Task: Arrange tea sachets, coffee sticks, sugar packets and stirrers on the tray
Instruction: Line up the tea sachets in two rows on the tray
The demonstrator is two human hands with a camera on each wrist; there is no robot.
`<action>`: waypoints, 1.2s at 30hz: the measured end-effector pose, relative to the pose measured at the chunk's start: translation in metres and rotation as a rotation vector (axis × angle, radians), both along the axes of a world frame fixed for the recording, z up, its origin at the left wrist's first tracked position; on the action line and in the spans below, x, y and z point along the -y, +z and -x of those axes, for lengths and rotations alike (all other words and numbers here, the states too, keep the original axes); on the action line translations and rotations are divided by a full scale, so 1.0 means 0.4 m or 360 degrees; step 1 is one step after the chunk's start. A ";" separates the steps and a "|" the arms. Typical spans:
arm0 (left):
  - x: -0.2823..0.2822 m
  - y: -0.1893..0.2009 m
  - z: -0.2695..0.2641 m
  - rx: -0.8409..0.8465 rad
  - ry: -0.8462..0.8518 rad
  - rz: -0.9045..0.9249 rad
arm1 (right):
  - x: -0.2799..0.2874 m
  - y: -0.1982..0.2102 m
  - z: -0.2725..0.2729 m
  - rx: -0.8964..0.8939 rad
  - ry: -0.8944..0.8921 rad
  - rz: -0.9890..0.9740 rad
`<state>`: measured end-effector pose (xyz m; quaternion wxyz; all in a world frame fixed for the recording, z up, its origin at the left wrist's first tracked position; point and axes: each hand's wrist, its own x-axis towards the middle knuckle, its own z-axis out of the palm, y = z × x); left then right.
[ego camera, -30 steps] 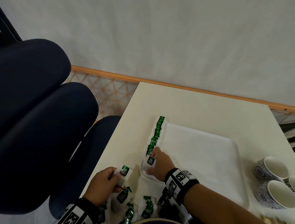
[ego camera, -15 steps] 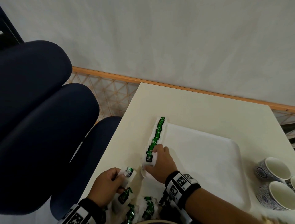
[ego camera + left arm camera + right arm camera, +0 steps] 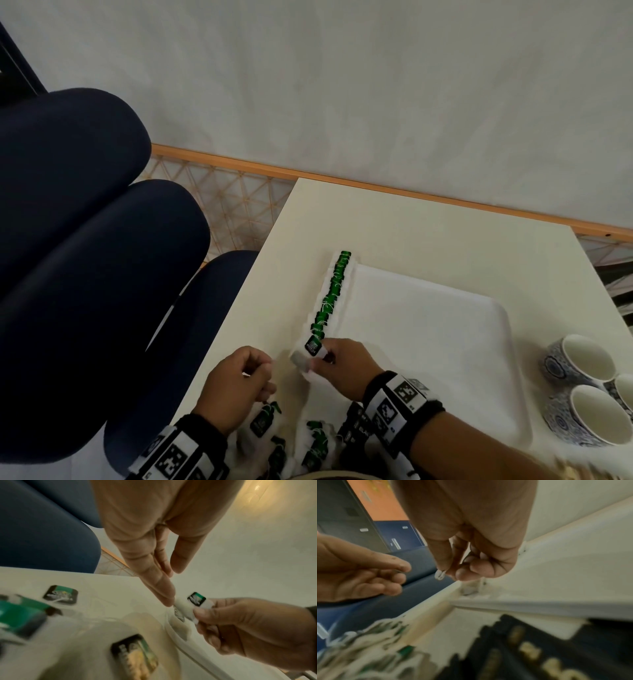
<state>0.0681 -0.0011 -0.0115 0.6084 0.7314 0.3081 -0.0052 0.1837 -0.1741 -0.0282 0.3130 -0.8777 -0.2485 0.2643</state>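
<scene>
Desk [image 3: 428,240]: cream; white tray [image 3: 445,342] on it.
Sachet row [image 3: 334,298]: along tray's left edge, running away.
Right hand [image 3: 346,371]: pinches tea sachet [image 3: 313,346] at row's near end.
Left hand [image 3: 236,387]: just beside, fingers loose, holding nothing.

One white tray [image 3: 445,342] was on the table. Three patterned cups [image 3: 582,363] stood at its right. One tea sachet [image 3: 313,344] was pinched in the right hand [image 3: 346,371]. A single row of overlapping sachets [image 3: 334,294] lay along the tray's left edge; their exact number could not be told. Loose sachets [image 3: 263,421] lay at the near edge, at least five. Two hands were in view.
</scene>
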 end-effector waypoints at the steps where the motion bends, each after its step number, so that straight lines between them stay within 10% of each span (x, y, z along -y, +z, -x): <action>1: -0.009 -0.001 0.005 -0.0006 0.0026 -0.0010 | 0.006 -0.007 -0.009 0.0027 -0.0031 0.0052; 16: -0.131 -0.005 0.082 -0.0185 0.0210 -0.0504 | -0.001 -0.050 -0.018 0.0005 -0.0177 0.0246; 24: -0.190 -0.041 0.112 -0.0786 -0.0317 -0.0740 | -0.027 -0.066 -0.019 0.0068 -0.0177 0.0303; 36: -0.166 -0.067 0.035 -0.0889 -0.0543 -0.1111 | -0.008 -0.028 -0.007 0.0176 -0.0210 0.0272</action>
